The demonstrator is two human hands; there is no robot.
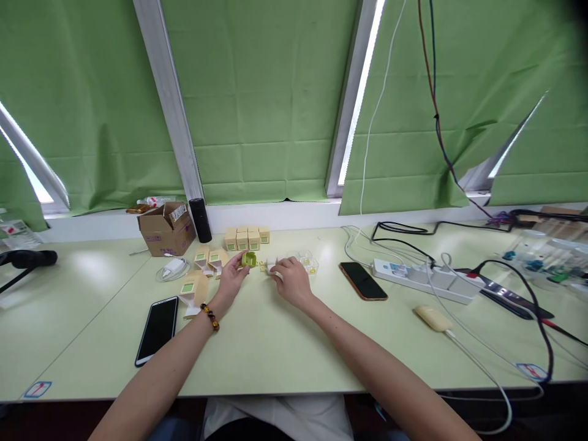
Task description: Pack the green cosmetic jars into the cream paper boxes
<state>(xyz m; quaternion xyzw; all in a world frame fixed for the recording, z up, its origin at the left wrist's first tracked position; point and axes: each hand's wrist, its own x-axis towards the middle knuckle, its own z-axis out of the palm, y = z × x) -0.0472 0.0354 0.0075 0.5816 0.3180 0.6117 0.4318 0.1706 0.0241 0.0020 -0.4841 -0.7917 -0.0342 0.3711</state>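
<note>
Your left hand point(232, 280) grips a small green container point(248, 260); your right hand point(293, 280) has its fingertips at a small white piece point(271, 263), grip unclear. Clear tray point(311, 263) just beyond the right hand, closed cream boxes point(242, 239) behind the left. Black-screened phones point(364, 281) lie on either side, white power strip point(422, 283) farther right.

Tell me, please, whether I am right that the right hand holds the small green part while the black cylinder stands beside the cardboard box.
Not quite: the head view shows the left hand holding the small green part, not the right hand. The black cylinder does stand beside the cardboard box.
</note>
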